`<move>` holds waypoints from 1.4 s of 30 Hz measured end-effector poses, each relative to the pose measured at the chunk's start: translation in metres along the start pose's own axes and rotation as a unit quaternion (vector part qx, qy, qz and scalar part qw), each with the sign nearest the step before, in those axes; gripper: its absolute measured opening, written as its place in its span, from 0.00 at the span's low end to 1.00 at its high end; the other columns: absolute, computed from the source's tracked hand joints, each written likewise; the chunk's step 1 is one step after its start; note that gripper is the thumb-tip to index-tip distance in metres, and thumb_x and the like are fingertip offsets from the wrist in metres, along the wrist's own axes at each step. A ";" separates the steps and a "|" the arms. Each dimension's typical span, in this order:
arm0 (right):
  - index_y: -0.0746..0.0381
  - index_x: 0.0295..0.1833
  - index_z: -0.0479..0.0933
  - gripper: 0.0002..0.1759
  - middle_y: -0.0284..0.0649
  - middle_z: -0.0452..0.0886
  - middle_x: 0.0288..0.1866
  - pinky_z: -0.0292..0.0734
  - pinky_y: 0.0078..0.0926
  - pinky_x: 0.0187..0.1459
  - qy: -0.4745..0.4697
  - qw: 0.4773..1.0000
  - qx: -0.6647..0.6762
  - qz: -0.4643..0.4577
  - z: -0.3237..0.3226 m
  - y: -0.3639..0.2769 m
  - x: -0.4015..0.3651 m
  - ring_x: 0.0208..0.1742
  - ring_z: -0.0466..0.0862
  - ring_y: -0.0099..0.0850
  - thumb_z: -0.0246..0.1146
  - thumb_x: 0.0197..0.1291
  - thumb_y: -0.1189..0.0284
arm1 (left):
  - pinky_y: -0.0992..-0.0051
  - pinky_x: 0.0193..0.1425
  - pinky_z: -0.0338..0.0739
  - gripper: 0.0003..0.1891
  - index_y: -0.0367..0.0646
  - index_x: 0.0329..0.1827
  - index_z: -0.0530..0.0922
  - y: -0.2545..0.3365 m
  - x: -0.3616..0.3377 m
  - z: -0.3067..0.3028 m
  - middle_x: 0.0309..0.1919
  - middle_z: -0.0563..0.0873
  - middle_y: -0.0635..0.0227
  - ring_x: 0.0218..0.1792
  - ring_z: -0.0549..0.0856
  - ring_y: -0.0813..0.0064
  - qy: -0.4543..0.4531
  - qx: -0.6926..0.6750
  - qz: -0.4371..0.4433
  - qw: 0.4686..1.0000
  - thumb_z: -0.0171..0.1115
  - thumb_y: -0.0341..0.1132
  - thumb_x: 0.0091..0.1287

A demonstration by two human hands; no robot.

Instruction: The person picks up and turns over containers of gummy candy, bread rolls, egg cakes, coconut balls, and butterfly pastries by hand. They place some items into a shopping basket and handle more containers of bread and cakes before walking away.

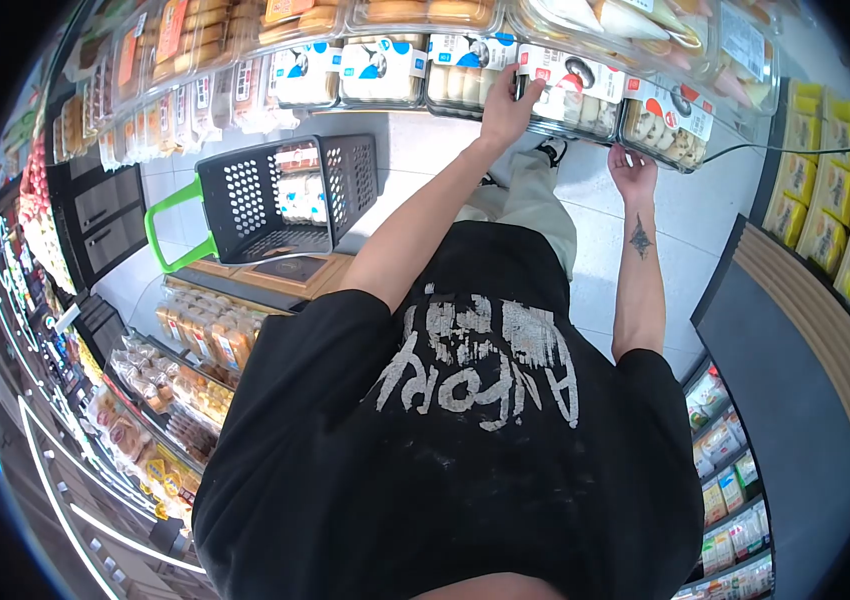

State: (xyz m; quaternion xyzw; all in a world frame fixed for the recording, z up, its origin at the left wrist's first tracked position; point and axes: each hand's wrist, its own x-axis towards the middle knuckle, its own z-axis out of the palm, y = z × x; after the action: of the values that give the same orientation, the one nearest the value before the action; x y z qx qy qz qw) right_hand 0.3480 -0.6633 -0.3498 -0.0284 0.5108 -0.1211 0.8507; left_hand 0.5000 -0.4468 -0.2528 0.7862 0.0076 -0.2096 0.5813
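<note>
My left hand (508, 108) is closed around the left end of a clear plastic pastry box (585, 103) with a white label and red dot. Its thumb and fingers pinch the front edge. Palm up, my right hand (634, 172) has its fingers curled against the lower edge of another pastry box (663, 130), whose label is white and red; the fingertips are partly hidden. Left of these, several boxes with blue-marked labels (383, 70) stand in the same shelf row.
A black basket (245, 205) with a green handle (177, 228) holds a few packs at left. Clear trays of pastries (635, 30) fill the shelf above. Yellow packs (830, 190) line a rack at right, above a dark counter side (795, 370). A black cable (795, 150) crosses at right.
</note>
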 end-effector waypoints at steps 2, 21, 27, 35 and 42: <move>0.63 0.49 0.63 0.15 0.46 0.65 0.49 0.69 0.36 0.53 -0.009 1.000 -0.025 -0.001 -0.003 0.001 -0.001 0.51 0.70 0.37 0.53 0.57 0.70 | 0.74 0.40 0.69 0.35 0.35 0.59 0.66 0.004 -0.002 -0.001 0.33 0.73 0.60 0.33 0.72 0.72 0.005 0.024 -0.005 1.000 0.62 0.52 0.55; 0.62 0.41 0.75 0.21 0.36 0.76 0.34 0.70 0.21 0.41 -0.048 0.623 -0.781 -0.014 -0.140 0.090 -0.024 0.36 0.74 0.25 0.48 0.60 0.56 | 0.70 0.46 0.74 0.18 0.39 0.47 0.74 -0.197 -0.132 -0.170 0.37 0.82 0.53 0.38 0.82 0.62 -0.032 0.051 -0.223 0.973 0.54 0.40 0.57; 0.63 0.56 0.69 0.29 0.40 0.77 0.44 0.73 0.23 0.46 -0.175 0.669 -0.710 0.134 -0.001 0.141 -0.129 0.43 0.77 0.30 0.50 0.59 0.52 | 0.74 0.32 0.75 0.13 0.40 0.36 0.79 -0.360 -0.276 -0.252 0.27 0.82 0.64 0.29 0.82 0.75 0.273 -0.025 -0.498 0.822 0.47 0.35 0.57; 0.63 0.59 0.66 0.30 0.41 0.74 0.50 0.71 0.21 0.49 -0.093 0.594 -0.775 0.194 0.097 0.255 -0.096 0.47 0.76 0.27 0.50 0.60 0.52 | 0.69 0.40 0.76 0.15 0.37 0.37 0.77 -0.348 -0.299 -0.217 0.30 0.83 0.63 0.36 0.82 0.66 0.234 -0.135 -0.426 0.864 0.50 0.40 0.58; 0.68 0.46 0.74 0.19 0.41 0.79 0.39 0.73 0.32 0.40 -0.288 0.303 -0.907 0.042 0.132 0.378 0.081 0.34 0.79 0.34 0.50 0.58 0.64 | 0.77 0.42 0.74 0.14 0.36 0.45 0.75 -0.400 -0.298 -0.224 0.36 0.82 0.65 0.38 0.80 0.71 0.246 -0.209 -0.330 0.887 0.50 0.38 0.66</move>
State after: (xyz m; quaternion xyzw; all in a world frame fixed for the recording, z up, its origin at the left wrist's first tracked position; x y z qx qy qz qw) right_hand 0.5672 -0.3258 -0.4215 -0.7938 0.0205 0.4709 0.3843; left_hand 0.1979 -0.0422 -0.4635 0.6251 0.4527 -0.1829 0.6090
